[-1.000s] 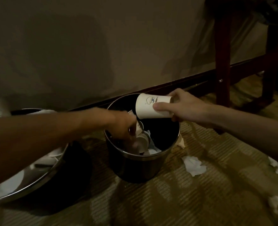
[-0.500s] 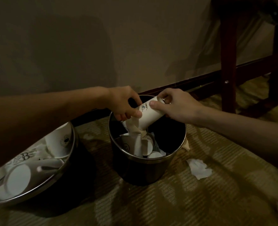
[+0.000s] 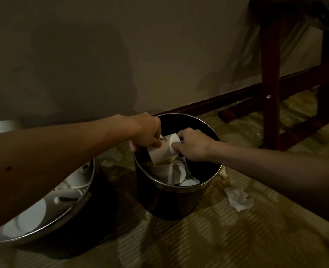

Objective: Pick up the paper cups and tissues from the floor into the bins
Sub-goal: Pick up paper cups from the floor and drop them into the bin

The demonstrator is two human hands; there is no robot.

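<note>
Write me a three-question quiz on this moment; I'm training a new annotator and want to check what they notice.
1. True or false: both the left hand and the right hand grip the white paper cup.
2. The cup is held over: A) the round dark metal bin, B) a cardboard box, C) a kitchen sink.
3. Which task item lies on the striped carpet just right of that bin?
Key: 1 true; 2 A; 3 a crumpled white tissue.
</note>
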